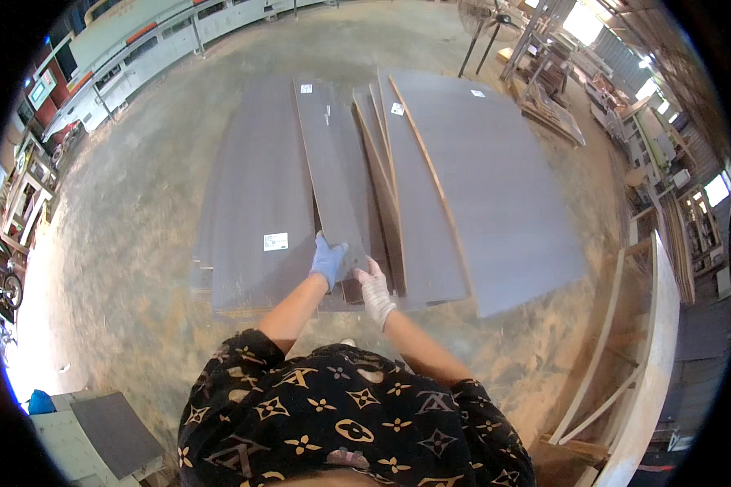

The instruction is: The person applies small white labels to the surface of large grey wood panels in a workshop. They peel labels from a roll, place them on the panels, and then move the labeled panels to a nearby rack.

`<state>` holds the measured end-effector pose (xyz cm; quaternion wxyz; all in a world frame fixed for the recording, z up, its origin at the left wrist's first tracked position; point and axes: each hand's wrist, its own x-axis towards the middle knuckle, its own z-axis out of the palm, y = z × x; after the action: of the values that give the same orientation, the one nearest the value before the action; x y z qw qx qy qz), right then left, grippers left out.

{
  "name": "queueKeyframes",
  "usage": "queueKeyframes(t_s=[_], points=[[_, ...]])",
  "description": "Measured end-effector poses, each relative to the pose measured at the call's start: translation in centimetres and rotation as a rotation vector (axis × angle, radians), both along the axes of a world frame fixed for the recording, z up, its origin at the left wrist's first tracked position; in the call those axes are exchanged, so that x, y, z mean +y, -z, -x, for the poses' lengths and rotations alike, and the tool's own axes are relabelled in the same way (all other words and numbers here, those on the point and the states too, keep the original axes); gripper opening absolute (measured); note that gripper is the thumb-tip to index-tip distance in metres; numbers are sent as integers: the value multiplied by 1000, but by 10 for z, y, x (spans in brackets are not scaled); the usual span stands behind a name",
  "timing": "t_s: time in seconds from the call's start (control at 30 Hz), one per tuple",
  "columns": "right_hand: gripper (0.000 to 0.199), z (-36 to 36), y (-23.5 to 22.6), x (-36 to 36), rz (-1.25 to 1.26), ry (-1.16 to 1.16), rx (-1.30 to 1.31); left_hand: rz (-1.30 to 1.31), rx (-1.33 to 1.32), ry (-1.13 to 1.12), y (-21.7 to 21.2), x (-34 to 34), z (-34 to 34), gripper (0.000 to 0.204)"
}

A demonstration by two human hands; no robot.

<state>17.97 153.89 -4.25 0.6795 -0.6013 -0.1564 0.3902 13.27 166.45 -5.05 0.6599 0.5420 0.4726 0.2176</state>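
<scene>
My left hand (327,260), in a blue glove, grips the near end of a long narrow grey board (333,170). My right hand (374,286), in a white glove, holds the same board's near right corner. The board lies lengthwise on top of a stack of grey laminated panels on the concrete floor. A wide grey panel (256,203) with a white sticker lies to its left. Another wide grey panel (495,187) lies to the right, with narrower strips (398,195) overlapping between them.
A white wooden frame (642,357) stands at the right. A small dark board on a white table (110,434) sits at lower left. A long machine line (138,49) runs along the far left. A standing fan (483,24) and shelves with wood are at the back right.
</scene>
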Motion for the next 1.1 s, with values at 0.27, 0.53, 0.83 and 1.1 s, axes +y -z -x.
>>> queueKeyframes(t_s=[0.27, 0.53, 0.83, 1.1], points=[[43, 6, 8, 9, 308, 20, -159, -599, 441, 313, -40, -18, 24, 87], [30, 3, 14, -35, -131, 215, 708, -847, 133, 362, -61, -23, 25, 72], [31, 5, 56, -65, -15, 407, 557, -1222, 513, 725, -33, -25, 36, 62], [36, -7, 34, -53, -61, 473, 620, -1225, 647, 886, -53, -36, 35, 82]])
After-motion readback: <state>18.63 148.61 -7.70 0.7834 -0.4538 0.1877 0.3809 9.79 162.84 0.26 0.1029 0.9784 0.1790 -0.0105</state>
